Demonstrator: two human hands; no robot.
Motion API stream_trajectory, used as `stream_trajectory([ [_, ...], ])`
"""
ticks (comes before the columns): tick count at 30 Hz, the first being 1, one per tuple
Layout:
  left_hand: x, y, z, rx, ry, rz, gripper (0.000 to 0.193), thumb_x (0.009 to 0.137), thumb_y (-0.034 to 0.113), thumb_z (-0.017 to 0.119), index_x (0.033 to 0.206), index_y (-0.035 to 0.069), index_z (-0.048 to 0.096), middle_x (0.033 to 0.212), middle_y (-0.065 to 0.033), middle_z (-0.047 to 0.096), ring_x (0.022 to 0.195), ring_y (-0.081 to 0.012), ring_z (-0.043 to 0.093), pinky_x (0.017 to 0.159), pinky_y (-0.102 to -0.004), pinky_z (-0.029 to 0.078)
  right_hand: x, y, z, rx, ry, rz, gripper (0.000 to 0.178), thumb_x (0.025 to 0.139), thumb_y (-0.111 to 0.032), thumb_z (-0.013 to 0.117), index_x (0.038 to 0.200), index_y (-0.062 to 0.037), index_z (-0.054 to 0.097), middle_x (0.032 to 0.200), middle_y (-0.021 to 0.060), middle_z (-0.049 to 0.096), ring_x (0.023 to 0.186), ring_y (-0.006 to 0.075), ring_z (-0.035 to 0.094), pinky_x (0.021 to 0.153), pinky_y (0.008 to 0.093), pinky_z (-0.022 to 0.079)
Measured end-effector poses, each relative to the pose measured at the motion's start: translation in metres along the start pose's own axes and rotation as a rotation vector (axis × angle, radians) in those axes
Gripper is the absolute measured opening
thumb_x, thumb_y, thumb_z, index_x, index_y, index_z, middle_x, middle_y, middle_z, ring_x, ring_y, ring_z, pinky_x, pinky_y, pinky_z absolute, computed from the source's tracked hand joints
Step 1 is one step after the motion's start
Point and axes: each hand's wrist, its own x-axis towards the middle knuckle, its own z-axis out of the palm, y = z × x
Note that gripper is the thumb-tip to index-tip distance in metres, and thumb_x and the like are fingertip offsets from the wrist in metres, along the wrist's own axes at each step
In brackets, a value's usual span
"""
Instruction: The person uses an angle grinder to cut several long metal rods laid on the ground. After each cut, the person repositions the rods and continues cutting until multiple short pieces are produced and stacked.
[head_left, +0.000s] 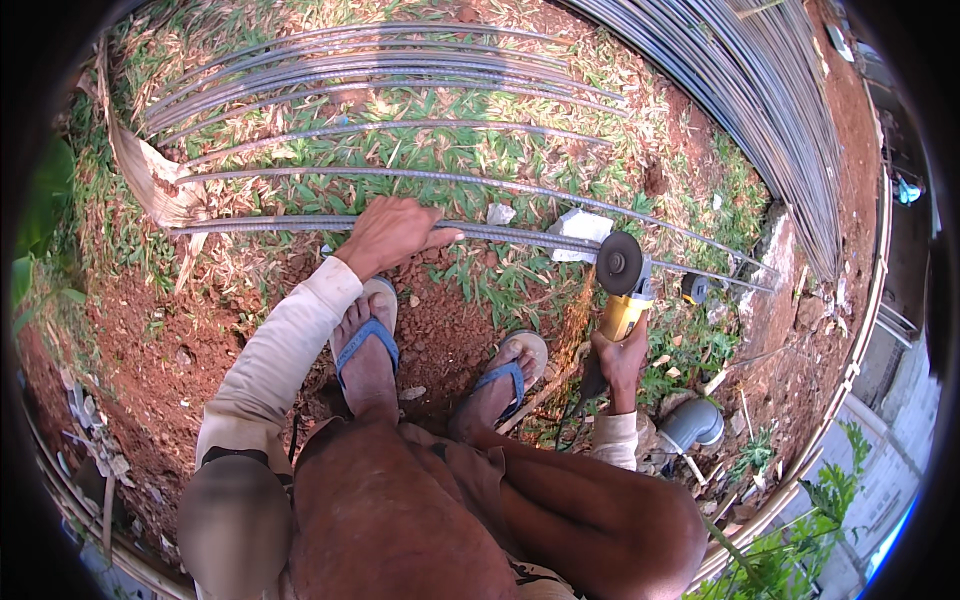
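Observation:
My left hand (388, 236) is closed around steel rebar (270, 224) lying crosswise in front of my feet. In my right hand (622, 362) I hold an angle grinder (624, 318) with a yellow body. Its dark cutting disc (620, 264) is against the rebar, just right of a white block (580, 234) under the bars. Orange sparks (578, 335) stream down from the disc toward the ground beside my right foot. The exact contact point is hidden behind the disc.
More rebar (380, 70) lies spread on the grass beyond. A large bundle of rods (740, 100) fills the far right. A yellow-and-black tape measure (694, 289) and a grey pipe elbow (692, 424) lie to the right. My sandalled feet (365, 350) stand close to the bars.

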Motion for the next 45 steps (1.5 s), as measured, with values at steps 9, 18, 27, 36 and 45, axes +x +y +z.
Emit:
stream_trajectory([
  [9,0.0,0.002,-0.001,0.039,0.016,0.011,0.068,0.105,0.068,0.056,0.097,0.005,0.079,0.072,-0.0202,0.072,0.076,-0.0421,0.075,0.07,-0.0574,0.056,-0.004,-0.002,0.002,-0.042,0.04,-0.029,0.062,0.073,-0.011,0.081,0.13,-0.0023,0.058,0.106,0.0131,0.073,0.088,0.0245,0.072,0.083,0.0394,0.059],
  [18,0.001,0.001,-0.002,0.006,-0.037,-0.004,0.069,0.105,0.069,0.057,0.095,0.004,0.077,0.073,-0.0216,0.071,0.077,-0.0438,0.073,0.071,-0.0582,0.055,-0.005,0.0,0.0,0.057,-0.003,-0.066,0.065,0.074,-0.012,0.082,0.132,-0.0012,0.055,0.104,0.0174,0.075,0.092,0.0313,0.075,0.086,0.0437,0.06],
  [27,0.001,0.001,-0.001,0.009,-0.023,-0.011,0.07,0.105,0.069,0.056,0.095,0.004,0.077,0.075,-0.0224,0.071,0.078,-0.0449,0.073,0.072,-0.0589,0.055,0.006,0.001,0.002,-0.07,0.013,0.032,0.068,0.075,-0.011,0.082,0.137,-0.0006,0.054,0.105,0.0173,0.075,0.092,0.0326,0.075,0.087,0.043,0.06],
  [36,0.002,0.001,-0.003,0.009,-0.046,-0.01,0.07,0.106,0.069,0.055,0.096,0.004,0.077,0.075,-0.0228,0.071,0.078,-0.0452,0.073,0.073,-0.0592,0.055,-0.009,-0.009,-0.002,-0.09,0.015,-0.058,0.071,0.076,-0.012,0.082,0.139,-0.0008,0.053,0.105,0.0166,0.076,0.093,0.0321,0.076,0.088,0.0434,0.06],
  [45,0.0,0.002,-0.003,0.0,-0.023,-0.003,0.07,0.105,0.07,0.055,0.095,0.005,0.078,0.075,-0.0219,0.072,0.078,-0.0443,0.073,0.072,-0.0589,0.055,0.004,-0.013,0.002,-0.027,0.002,0.053,0.062,0.076,-0.01,0.08,0.132,-0.0022,0.055,0.107,0.0153,0.076,0.092,0.0286,0.075,0.086,0.0428,0.06],
])
